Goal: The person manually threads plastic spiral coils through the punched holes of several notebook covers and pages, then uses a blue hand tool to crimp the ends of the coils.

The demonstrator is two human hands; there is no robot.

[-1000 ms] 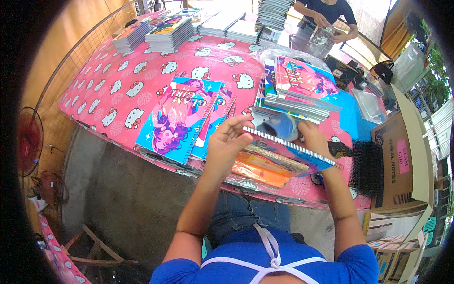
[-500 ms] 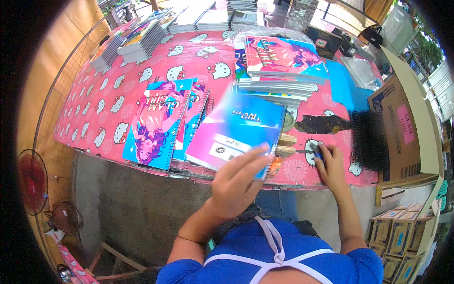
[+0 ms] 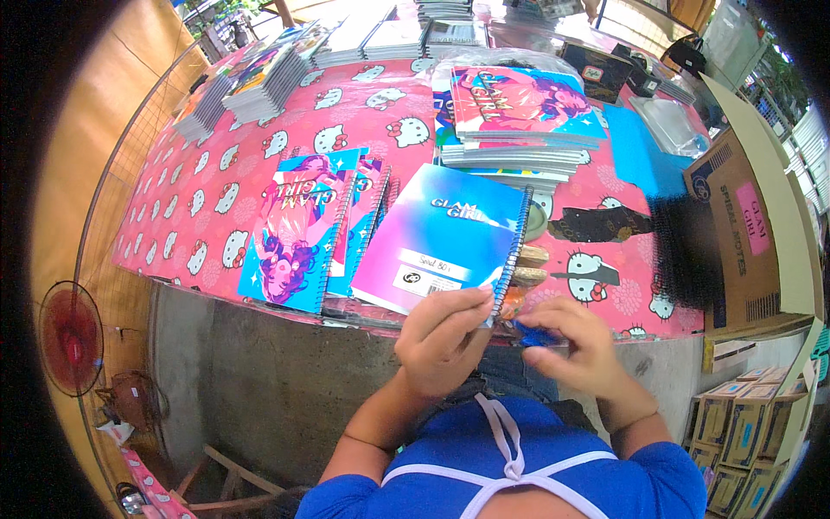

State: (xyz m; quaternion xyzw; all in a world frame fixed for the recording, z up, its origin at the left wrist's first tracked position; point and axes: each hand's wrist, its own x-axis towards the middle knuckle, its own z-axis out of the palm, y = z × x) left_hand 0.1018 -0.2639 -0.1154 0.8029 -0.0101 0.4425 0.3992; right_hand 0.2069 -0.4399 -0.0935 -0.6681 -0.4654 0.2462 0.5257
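My left hand (image 3: 445, 333) is closed on the lower right corner of a spiral notebook (image 3: 441, 233), its thumb hidden beneath. The notebook lies tilted, its blue-and-pink cover up and its wire coil on the right side. Close to the coil's lower end, my right hand (image 3: 571, 342) is closed round a small blue-handled tool (image 3: 538, 336). Fingers hide most of this tool, so its exact kind cannot be told. Left of the notebook, more spiral notebooks (image 3: 298, 229) with an illustrated cover overlap one another.
Behind stands a stack of notebooks (image 3: 527, 108). More notebook piles (image 3: 264, 82) line the table's far edge. Wooden pieces (image 3: 529, 275) and a flat grey piece (image 3: 596, 275) lie right of the notebook. A large cardboard box (image 3: 735, 233) borders the pink table (image 3: 186, 212) at right.
My right hand has come left and nearer from the tabletop, bringing the blue-handled tool to the notebook's coil. My left hand has closed on the notebook's corner, and the notebook now lies steadier.
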